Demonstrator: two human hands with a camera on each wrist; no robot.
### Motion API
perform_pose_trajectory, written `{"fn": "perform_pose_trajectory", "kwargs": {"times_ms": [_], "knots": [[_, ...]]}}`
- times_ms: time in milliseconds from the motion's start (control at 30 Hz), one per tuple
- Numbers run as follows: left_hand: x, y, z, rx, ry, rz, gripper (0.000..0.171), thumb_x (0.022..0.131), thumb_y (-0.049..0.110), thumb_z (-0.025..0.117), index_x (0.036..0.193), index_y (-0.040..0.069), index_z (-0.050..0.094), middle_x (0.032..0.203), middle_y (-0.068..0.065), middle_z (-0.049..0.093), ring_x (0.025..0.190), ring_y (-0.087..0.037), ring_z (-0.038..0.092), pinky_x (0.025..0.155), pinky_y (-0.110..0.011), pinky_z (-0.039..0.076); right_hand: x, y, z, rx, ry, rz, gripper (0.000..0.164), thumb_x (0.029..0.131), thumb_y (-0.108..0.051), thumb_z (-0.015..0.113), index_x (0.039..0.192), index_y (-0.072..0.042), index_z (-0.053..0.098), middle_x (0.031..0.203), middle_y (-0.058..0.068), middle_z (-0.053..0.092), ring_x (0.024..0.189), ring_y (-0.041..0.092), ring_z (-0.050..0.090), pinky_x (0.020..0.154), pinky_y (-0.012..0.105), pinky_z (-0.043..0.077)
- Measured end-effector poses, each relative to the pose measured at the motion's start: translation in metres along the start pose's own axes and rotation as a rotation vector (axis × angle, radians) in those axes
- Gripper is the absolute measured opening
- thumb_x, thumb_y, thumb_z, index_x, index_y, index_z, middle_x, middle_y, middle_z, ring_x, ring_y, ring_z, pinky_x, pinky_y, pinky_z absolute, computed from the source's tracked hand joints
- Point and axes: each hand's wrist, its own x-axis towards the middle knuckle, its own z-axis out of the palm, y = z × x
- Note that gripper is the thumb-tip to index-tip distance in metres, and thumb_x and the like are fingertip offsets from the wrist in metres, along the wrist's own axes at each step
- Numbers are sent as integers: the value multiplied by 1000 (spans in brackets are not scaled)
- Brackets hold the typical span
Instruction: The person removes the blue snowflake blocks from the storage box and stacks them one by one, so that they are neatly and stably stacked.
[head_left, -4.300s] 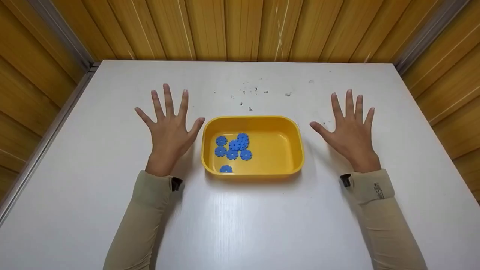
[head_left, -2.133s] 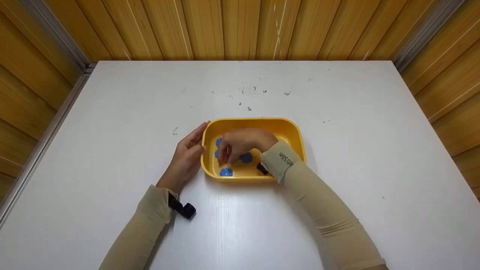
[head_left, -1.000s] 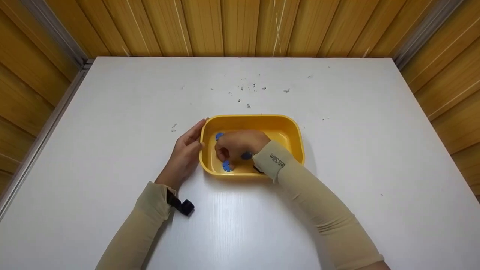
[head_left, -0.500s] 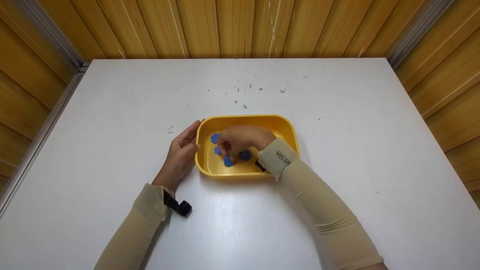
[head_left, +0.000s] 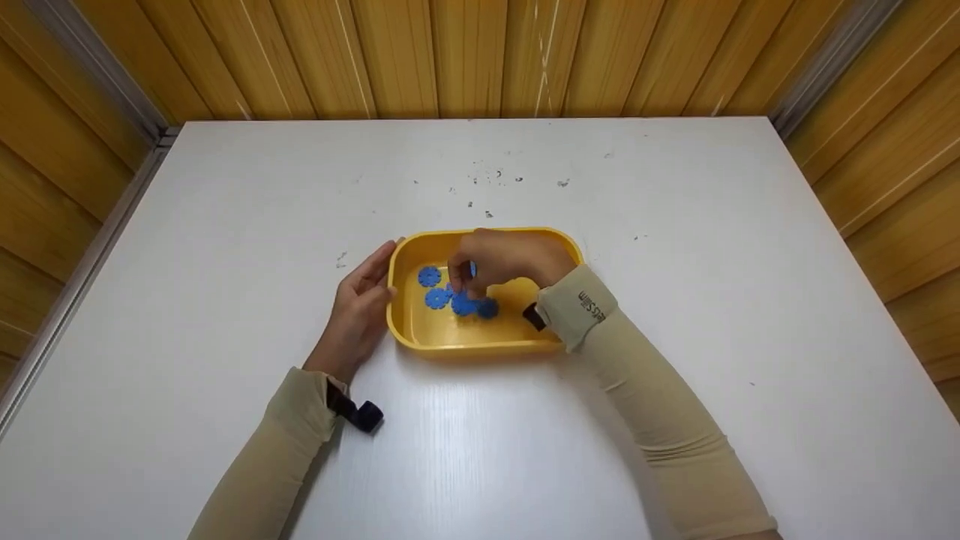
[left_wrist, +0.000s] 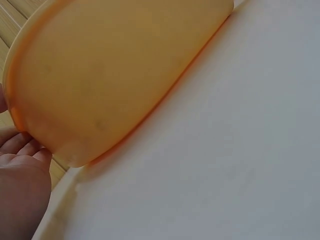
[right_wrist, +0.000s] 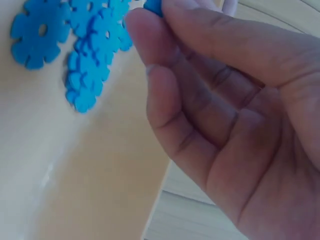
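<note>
A yellow plastic tub (head_left: 480, 346) stands on the white table. My left hand (head_left: 355, 311) holds its left side, thumb tip at the rim and fingers along the outer wall; the left wrist view shows curled fingers (left_wrist: 25, 145) against that wall. Over the tub, my right hand (head_left: 506, 259) pinches a blue notched disc (right_wrist: 153, 6) between thumb and forefinger, mostly hidden. Below it lie several more blue notched discs, among them one at the back left (head_left: 429, 277) and one at the right of the cluster (head_left: 487, 308). Some of them overlap.
The white tabletop (head_left: 675, 195) carries small dark marks behind the tub. Wood-look panels (head_left: 465, 60) enclose the back and sides. A black camera (head_left: 367, 417) is strapped to the left wrist.
Both hands were spread beside the tub at first. The left then took its side; the right reached in, drew a front disc back to the others, and has now risen backward and rightward with a disc.
</note>
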Motion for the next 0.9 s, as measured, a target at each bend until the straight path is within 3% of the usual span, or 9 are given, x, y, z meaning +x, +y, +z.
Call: {"fn": "perform_pose_trajectory", "kwargs": {"times_ms": [200,533,900], "knots": [[-2,-4,-2,-15,16,-14,74,92,-13,44,161,5,26,169,-5,30,155,-18,31,119,-24,38,-11,7,-4,17,44,35,13,92,-1,71,103,-6,76,100,8,74,88,25,65,81,30,58],[-2,-2,-5,-14,17,-26,72,94,-13,44,161,7,26,169,-3,30,155,-17,32,120,-26,37,-35,23,-15,85,147,52,14,94,-2,67,105,-6,75,99,7,75,88,21,67,87,34,60],[-1,-2,-6,-10,-11,8,69,95,-11,42,161,1,25,169,-9,28,156,-23,29,121,-29,35,-58,44,-20,90,306,-5,13,94,-3,69,105,-1,75,104,12,77,91,25,70,88,39,61]]}}
